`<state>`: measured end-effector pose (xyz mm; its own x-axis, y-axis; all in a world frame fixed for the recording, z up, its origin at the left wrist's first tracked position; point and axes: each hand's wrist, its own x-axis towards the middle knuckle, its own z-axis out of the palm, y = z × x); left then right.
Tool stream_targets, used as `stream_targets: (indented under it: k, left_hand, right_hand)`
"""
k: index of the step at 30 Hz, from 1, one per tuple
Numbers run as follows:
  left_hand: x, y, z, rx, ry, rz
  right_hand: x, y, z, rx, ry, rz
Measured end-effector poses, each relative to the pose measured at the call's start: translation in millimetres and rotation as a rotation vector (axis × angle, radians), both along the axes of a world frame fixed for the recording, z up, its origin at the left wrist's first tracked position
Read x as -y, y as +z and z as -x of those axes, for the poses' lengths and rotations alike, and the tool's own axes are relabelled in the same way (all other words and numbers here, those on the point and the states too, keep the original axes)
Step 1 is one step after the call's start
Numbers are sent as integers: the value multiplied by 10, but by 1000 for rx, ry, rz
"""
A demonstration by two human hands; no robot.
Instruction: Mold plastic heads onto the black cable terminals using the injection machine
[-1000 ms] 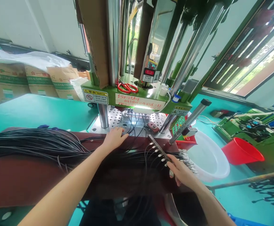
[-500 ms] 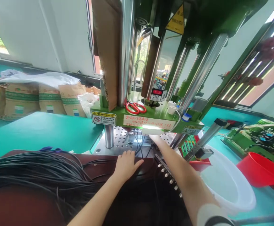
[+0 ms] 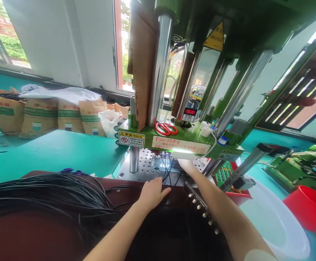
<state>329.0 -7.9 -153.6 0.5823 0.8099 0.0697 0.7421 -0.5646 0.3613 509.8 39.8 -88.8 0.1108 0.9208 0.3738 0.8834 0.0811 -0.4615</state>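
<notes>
My left hand [image 3: 151,195] rests palm down at the front edge of the brown tabletop, its thumb stretched out to the side. Just beyond its fingertips, several thin black cables [image 3: 167,173] run up into the lit metal mould [image 3: 163,163] on the press bed. My right hand [image 3: 185,165] reaches in under the green press plate [image 3: 147,148], beside the mould. A white lamp bar [image 3: 184,156] and the plate hide its fingers, so what it touches cannot be made out. Below my right forearm lies a dark metal bar with bright round fittings [image 3: 204,214].
A large bundle of black cables [image 3: 49,192] covers the brown table's left side. Red-handled scissors [image 3: 166,129] lie on the press plate. Steel columns [image 3: 134,159] flank the work space. At right are a white tub [image 3: 296,232], a red bucket [image 3: 310,206] and a green button panel [image 3: 223,174].
The head view has turned slightly left, so the press and both hands appear farther right. My hands keep nearly the same places relative to the press.
</notes>
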Motion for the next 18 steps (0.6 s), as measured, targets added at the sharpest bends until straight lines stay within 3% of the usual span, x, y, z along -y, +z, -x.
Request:
stream_targets:
  k: [3,6,8,11,13,15,18]
  left_hand:
    - [-23,-13,22,-24,-13,4]
    - [-52,-33,46,-35,-26,12]
    - [-67,-46,59,-31,-37,20]
    - [-69,-53,61,-44,-33,28]
    - [-57,-51,46,-65,-13,18]
    - [-43,-47,24,-77,6,-1]
    - [-27,-48,-5,-78,22,-20]
  right_hand:
    - [484,-61,-51,80,56,72]
    - [1183,-64,-175,163,138,64]
    - [1716,-44,-363,181,55,-2]
    - [2560,-104,-832,220,-247,-104]
    - [3114,-285,-1212,274,-456,-138]
    - [3611,-596,-1573,365,-688,-106]
    - [4118,-1155,-1982,394,-870,191]
